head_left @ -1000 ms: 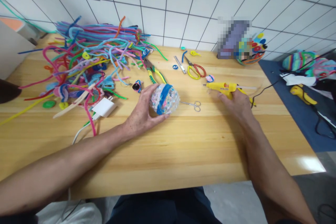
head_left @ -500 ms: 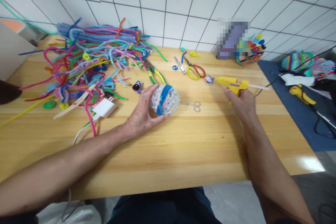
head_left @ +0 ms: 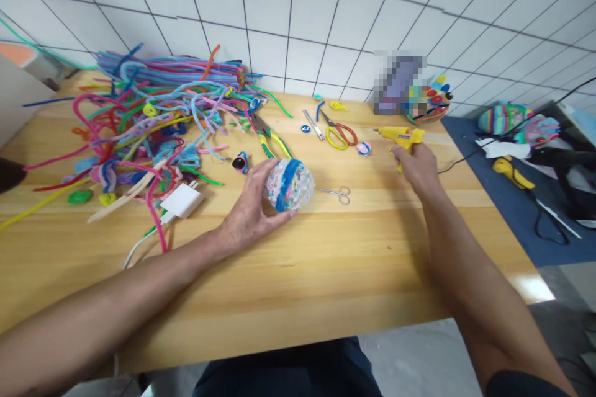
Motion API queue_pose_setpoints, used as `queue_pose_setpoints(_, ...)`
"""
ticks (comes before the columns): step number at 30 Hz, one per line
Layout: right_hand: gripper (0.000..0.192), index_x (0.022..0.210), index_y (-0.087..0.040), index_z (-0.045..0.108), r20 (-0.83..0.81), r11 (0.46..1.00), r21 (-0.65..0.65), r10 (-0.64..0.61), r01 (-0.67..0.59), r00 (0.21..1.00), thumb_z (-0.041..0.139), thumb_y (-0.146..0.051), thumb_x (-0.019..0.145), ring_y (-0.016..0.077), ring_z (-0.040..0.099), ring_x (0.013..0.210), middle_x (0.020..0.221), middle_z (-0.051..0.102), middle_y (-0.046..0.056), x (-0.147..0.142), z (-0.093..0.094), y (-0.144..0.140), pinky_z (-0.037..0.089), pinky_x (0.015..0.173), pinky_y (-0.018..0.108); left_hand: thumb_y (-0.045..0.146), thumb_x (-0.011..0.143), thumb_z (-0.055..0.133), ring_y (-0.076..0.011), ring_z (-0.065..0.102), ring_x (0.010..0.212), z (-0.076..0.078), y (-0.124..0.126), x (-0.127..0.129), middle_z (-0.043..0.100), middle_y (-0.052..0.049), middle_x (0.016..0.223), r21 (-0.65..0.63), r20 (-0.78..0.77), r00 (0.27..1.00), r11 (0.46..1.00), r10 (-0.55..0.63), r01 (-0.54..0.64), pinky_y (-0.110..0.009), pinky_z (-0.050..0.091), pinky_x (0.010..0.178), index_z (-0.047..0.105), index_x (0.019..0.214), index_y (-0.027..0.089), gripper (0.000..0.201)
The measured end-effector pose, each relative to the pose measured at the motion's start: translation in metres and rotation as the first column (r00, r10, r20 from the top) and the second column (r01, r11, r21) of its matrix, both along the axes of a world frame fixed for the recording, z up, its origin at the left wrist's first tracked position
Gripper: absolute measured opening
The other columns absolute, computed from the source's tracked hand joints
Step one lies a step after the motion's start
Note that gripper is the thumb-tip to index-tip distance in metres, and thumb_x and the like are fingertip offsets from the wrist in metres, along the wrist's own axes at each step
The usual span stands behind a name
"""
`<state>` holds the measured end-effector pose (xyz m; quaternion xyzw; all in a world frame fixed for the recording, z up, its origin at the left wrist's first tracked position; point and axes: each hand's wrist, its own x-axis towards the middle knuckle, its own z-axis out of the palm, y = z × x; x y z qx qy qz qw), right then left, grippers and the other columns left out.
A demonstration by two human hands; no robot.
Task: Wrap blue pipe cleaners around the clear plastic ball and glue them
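My left hand (head_left: 254, 205) curls round the left side of a whitish speckled ball (head_left: 302, 186) with a blue band across it, which rests on the wooden table. In my right hand (head_left: 416, 164) is a yellow glue gun (head_left: 395, 133), its nozzle pointing left. A small pink and blue pipe-cleaner piece (head_left: 364, 148) lies just left of and below the nozzle, apart from it. Small silver scissors (head_left: 339, 192) lie right of the ball. Left of it sits a black round eye piece with pink and blue trim (head_left: 241, 162).
Tangled pipe cleaners (head_left: 153, 118) cover the table's left part, beside a white charger (head_left: 182, 200). Behind the ball lie pliers (head_left: 270, 139), a cutter knife (head_left: 313, 124) and red-yellow scissors (head_left: 341, 134). A second yellow glue gun (head_left: 512, 172) lies on the blue surface at right.
The glue gun has shifted slightly up and away from the small pink and blue piece, which now shows whole. The view has shifted a little; my left hand stays on the ball.
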<state>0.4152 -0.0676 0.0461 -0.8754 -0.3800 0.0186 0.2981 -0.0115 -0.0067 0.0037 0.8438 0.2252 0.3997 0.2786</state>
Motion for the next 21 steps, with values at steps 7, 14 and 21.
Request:
queue_pose_setpoints(7,0.045,0.112,-0.018,0.076,0.099,0.986,-0.166,-0.009,0.026,0.995,0.060,-0.056,0.093,0.0369,0.073,0.100,0.105,0.080,0.019,-0.010,-0.008,0.014,0.055,0.084,0.046,0.042,0.089,0.085,-0.0374,0.048,0.153,0.001,-0.001,0.000,0.046,-0.016,0.162,-0.003,-0.001,1.000,1.000,0.005,-0.005,-0.061,0.047,0.127,0.027,0.167,0.031,0.098)
queue_pose_setpoints(14,0.048,0.126,-0.013,0.075,0.117,0.975,-0.220,-0.002,0.028,0.993,0.060,-0.049,0.096,0.0394,0.072,0.111,0.121,0.079,0.023,-0.017,-0.001,0.014,0.055,0.094,0.049,0.044,0.088,0.085,-0.0372,0.048,0.154,0.001,-0.001,0.000,0.046,-0.015,0.162,-0.021,-0.011,1.000,1.000,0.013,-0.014,-0.062,0.046,0.128,0.026,0.167,0.033,0.099)
queue_pose_setpoints(21,0.044,0.122,-0.015,0.075,0.128,0.972,-0.236,0.015,0.016,0.992,0.061,-0.048,0.095,0.0383,0.074,0.108,0.116,0.080,0.021,-0.014,0.002,0.015,0.055,0.087,0.045,0.043,0.087,0.086,-0.0376,0.048,0.153,0.002,-0.002,0.000,0.046,-0.015,0.162,-0.034,-0.019,1.000,0.999,0.025,-0.026,-0.063,0.046,0.127,0.027,0.166,0.034,0.099)
